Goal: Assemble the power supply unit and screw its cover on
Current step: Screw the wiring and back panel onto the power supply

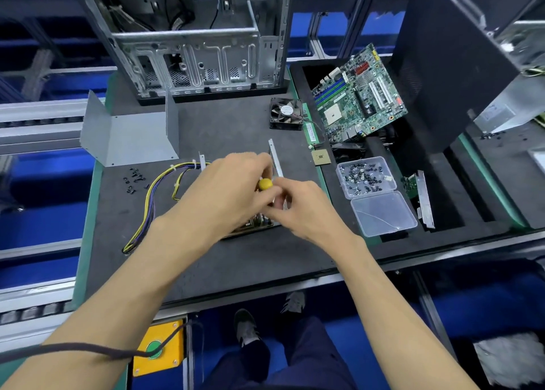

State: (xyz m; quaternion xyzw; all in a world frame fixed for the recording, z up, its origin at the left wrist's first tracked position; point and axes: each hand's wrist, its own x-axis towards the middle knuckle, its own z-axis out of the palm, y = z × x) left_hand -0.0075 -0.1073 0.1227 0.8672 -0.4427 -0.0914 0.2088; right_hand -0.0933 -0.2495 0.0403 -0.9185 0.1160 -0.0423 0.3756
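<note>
Both hands are working close together over the power supply unit (250,226) lying mid-bench; the left hand (224,189) is gripping a yellow-handled screwdriver (265,184), the right hand (298,210) pinching near its shaft, probably steadying it; the grey cover (129,137) is waiting aside, leaving the unit's inside reachable.
</note>
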